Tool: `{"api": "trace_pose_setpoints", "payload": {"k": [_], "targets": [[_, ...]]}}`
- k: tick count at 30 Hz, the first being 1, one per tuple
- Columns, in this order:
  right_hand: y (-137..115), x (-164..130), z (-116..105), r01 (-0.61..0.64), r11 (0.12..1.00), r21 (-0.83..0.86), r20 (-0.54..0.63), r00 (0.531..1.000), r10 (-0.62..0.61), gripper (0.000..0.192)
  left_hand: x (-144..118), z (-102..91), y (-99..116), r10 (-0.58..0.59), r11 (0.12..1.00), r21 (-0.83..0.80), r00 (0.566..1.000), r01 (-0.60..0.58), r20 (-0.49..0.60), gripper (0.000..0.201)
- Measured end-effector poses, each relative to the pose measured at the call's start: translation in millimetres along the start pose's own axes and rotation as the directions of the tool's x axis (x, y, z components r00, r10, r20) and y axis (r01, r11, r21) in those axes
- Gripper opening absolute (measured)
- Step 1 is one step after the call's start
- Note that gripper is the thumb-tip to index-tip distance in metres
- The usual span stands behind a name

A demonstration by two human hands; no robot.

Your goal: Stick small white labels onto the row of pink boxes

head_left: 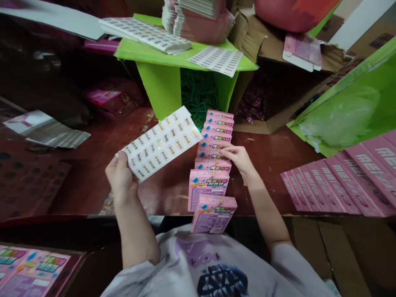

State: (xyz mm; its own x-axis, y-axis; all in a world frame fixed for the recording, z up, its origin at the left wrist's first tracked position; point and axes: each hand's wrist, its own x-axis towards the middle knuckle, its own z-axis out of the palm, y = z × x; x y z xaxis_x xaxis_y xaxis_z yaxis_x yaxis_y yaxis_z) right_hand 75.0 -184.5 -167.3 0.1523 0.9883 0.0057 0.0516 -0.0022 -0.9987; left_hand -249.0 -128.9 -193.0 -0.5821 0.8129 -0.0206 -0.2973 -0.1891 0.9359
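Hidden or unclear: the print on the small oval stickers is too small to read; the left fingertips lie behind the sheet; the lower edge of the nearest box hangs past the table edge, over the person's printed shirt (213, 268).
Left hand (119, 175): fingers closed on the lower left corner of a white rectangular sticker sheet (161, 144), thumb in front; the sheet rises tilted up and to the right of the fingers.
Sticker sheet: glossy backing paper carrying even rows of gold-rimmed oval labels.
Right hand (239, 159): fingers held narrow, tips touching a box in the middle of the row; no box is gripped.
Row of flat pink cardboard boxes (212, 165): overlapped like shingles, running from just below the right fingers to well beyond them, on the dark red table (93, 181).
Beyond the fingers: a green cardboard stand (161, 86) bearing more label sheets.
Right of the right wrist: a second fan of pink cartons (346, 181), cut off by the frame.
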Motion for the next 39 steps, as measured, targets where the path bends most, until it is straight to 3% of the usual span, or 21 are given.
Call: {"api": "trace_pose_setpoints", "payload": {"k": [7,15,22,29,31,32,36,37,39], "targets": [[6,8,3,0.004,0.987,-0.160,0.001,1.000,-0.003,0.016,1,-1.3,-5,-0.022,1.000,-0.004,1.000,0.022,0.012,0.020],[27,9,2,0.219,0.904,-0.366,-0.029,0.969,-0.246,0.022,-6,7.7,2,-0.063,0.998,0.001,0.998,0.063,-0.004,0.019],[31,6,1,0.291,0.892,-0.346,-0.032,0.947,-0.321,0.021,-17,19.5,8,-0.099,0.995,-0.029,0.995,0.100,0.031,0.019],[34,4,8,0.346,0.923,-0.168,-0.106,0.925,-0.365,0.015,-36,36.1,0,-0.356,0.915,-0.147,0.923,0.376,0.145,0.022],[33,4,11,0.372,0.916,-0.151,-0.129,0.911,-0.391,0.016,-41,43.8,-5,-0.440,0.857,-0.176,0.867,0.483,0.235,0.023],[33,4,12,0.378,0.914,-0.147,-0.144,0.906,-0.398,0.016,-44,49.4,-7,-0.497,0.800,-0.197,0.810,0.567,0.311,0.025],[31,2,14,0.351,0.917,-0.188,-0.166,0.909,-0.382,0.020,-57,83.0,-14,-0.640,0.489,-0.143,0.465,0.861,0.611,0.034],[32,2,14,0.351,0.917,-0.188,-0.169,0.909,-0.382,0.023,-60,92.7,-15,-0.651,0.467,-0.085,0.407,0.880,0.641,0.034],[35,3,14,0.362,0.916,-0.172,-0.185,0.902,-0.391,0.030,-64,109.7,-20,-0.662,0.480,0.020,0.347,0.877,0.664,0.029]]}}
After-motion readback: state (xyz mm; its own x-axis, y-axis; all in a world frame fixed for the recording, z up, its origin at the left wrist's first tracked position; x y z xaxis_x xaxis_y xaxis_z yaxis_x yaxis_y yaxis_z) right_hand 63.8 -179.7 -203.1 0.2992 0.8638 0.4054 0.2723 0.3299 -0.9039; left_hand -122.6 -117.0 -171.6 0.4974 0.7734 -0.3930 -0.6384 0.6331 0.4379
